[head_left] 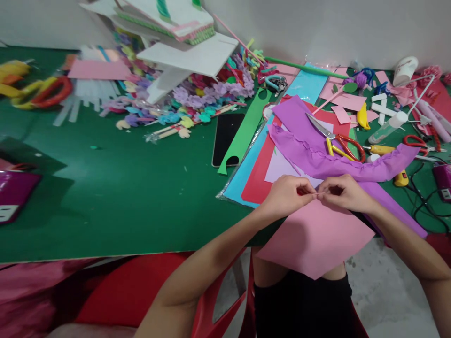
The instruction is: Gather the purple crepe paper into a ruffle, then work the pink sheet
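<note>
My left hand (294, 193) and my right hand (341, 191) are close together at the table's front edge, thumbs and fingertips pinched. Between them they grip the top corner of a pink craft sheet (317, 234), whose edge shows as a thin line at the fingertips. The rest of the sheet hangs down over my lap, one corner pointing toward me. Just beyond my hands lies a purple gathered strip (327, 162), with open orange-handled scissors (347, 145) resting behind it. Under these are a red sheet (255, 183) and a light purple sheet (276, 171).
A dark phone (223, 136) lies beside a green strip (246, 129) on the green table (141, 197). A white stand (190, 54) rises over colourful flower pieces at the back. To the right are a glue bottle (389, 126), red-handled scissors (419, 143) and black cables (423, 202).
</note>
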A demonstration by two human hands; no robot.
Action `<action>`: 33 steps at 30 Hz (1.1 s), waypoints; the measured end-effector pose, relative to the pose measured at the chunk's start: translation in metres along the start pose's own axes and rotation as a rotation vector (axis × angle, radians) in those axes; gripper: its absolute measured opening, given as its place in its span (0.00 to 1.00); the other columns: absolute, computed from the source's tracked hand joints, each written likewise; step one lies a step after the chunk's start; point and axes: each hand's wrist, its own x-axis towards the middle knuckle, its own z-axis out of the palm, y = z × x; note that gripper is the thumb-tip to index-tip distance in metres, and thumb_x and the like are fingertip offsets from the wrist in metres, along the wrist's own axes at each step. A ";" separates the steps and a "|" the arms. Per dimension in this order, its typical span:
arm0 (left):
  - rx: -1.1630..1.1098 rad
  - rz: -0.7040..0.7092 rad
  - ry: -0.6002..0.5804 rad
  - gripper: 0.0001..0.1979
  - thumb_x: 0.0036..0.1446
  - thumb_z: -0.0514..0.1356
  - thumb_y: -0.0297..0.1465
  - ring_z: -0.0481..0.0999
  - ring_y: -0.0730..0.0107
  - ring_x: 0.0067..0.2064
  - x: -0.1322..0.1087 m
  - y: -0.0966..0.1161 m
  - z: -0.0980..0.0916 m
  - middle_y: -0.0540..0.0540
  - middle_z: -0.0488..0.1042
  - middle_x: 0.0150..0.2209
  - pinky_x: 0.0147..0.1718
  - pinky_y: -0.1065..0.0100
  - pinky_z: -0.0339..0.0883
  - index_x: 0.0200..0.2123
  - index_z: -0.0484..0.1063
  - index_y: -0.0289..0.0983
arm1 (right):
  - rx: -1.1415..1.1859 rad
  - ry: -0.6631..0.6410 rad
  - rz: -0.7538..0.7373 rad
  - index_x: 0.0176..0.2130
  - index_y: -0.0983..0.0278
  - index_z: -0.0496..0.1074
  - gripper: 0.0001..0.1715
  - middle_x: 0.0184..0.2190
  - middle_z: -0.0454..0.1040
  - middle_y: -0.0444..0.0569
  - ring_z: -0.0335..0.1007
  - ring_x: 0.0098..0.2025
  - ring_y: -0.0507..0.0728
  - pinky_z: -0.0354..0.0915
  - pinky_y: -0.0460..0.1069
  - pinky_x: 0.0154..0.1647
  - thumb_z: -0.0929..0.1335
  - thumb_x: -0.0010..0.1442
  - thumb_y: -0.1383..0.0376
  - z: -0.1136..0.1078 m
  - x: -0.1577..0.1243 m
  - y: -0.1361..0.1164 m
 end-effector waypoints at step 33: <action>-0.085 0.008 -0.037 0.10 0.53 0.60 0.34 0.70 0.74 0.28 0.001 -0.001 -0.004 0.50 0.73 0.23 0.26 0.74 0.60 0.26 0.75 0.35 | -0.010 0.063 0.016 0.32 0.65 0.76 0.15 0.23 0.72 0.44 0.60 0.24 0.48 0.57 0.44 0.24 0.70 0.58 0.55 -0.004 0.001 0.000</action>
